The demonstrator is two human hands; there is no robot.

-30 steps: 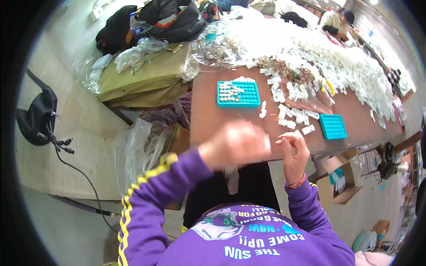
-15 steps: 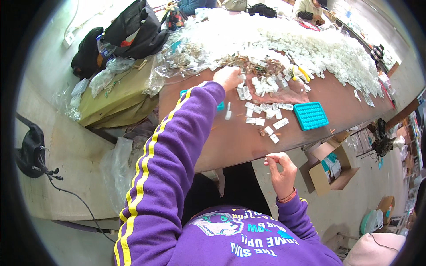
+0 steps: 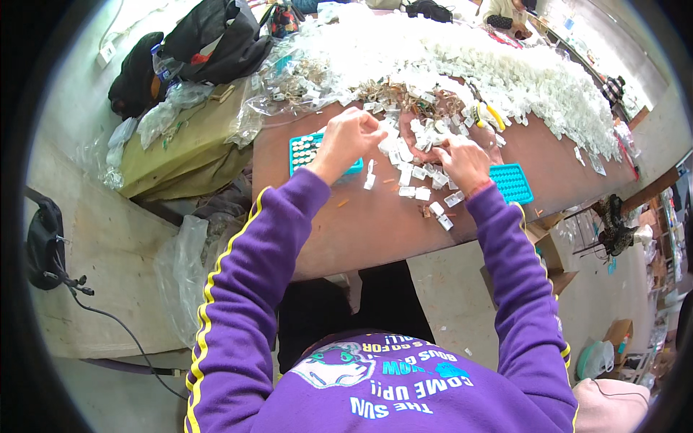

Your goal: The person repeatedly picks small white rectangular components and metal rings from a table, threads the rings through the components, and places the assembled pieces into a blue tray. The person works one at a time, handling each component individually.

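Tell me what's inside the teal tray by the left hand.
The teal tray holds rows of small pale pieces in its grid on the visible left part. The left hand covers its right part, so what sits there cannot be seen.

A long brown table (image 3: 375, 224) is running across the room, and a huge white heap of small plastic bags (image 3: 491, 65) is covering its far side. A grey concrete floor (image 3: 101, 231) is showing on the left, where a black bag (image 3: 43, 245) with a cable is lying. Dark bags (image 3: 202, 43) are sitting on a bundle wrapped in olive cloth (image 3: 180, 151). Open cardboard boxes (image 3: 548, 249) are standing on the floor at the right. Even, bright light is falling over everything.
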